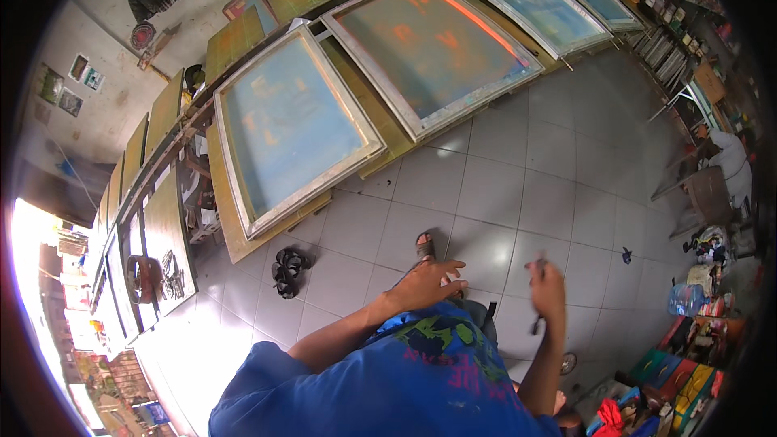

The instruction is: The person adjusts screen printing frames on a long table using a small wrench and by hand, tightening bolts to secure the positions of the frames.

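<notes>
My left hand (pixel 427 285) is in front of my blue shirt (pixel 348 388), its fingers apart and nothing in them. To its right, my right hand (pixel 548 290) is closed around a small, thin dark object (pixel 535 327) that sticks out below the fist. Motion blur hides what kind of thing it is. Neither hand touches the printing screens. The closest of these is a framed screen with bluish mesh (pixel 295 125), lying on a board ahead and to the left. Beyond it rests a second screen with grey and orange mesh (pixel 429 44).
More blue screens (pixel 530 4) continue along the long table at the far side. A dark strappy bundle (pixel 290 273) lies on the tiled floor (pixel 486 186). Shelves and clutter line the right, with a blue plastic container (pixel 686 299). A brown chair (pixel 711 194) stands there too.
</notes>
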`<state>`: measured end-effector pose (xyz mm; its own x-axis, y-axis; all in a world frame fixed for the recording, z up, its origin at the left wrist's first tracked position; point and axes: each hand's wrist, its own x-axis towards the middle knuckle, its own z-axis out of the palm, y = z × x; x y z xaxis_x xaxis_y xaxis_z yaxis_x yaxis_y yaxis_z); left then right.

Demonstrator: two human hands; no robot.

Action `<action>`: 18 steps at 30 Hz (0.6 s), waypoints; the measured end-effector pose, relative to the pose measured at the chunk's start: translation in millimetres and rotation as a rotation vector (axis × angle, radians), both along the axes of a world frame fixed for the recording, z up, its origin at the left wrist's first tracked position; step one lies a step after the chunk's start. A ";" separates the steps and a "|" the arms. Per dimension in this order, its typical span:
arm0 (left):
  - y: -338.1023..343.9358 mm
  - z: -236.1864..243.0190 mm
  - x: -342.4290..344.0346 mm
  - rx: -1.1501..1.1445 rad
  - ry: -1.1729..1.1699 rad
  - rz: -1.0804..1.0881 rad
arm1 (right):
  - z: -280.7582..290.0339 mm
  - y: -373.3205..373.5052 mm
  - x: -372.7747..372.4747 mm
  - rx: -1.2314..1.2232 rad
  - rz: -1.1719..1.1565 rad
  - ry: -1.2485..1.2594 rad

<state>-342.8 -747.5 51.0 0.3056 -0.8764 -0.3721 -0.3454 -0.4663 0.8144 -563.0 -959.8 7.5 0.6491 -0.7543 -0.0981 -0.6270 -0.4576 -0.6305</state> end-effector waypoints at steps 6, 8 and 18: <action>-69.1 -29.1 37.5 -0.148 0.206 0.230 | 75.7 -20.5 45.3 1.252 0.024 -0.429; -108.5 -35.1 48.1 -0.218 0.435 0.318 | 62.8 -46.2 72.3 1.137 -0.021 -0.374; -271.1 18.8 124.1 -0.408 0.258 0.165 | 86.1 -162.3 203.9 0.664 -0.014 -0.244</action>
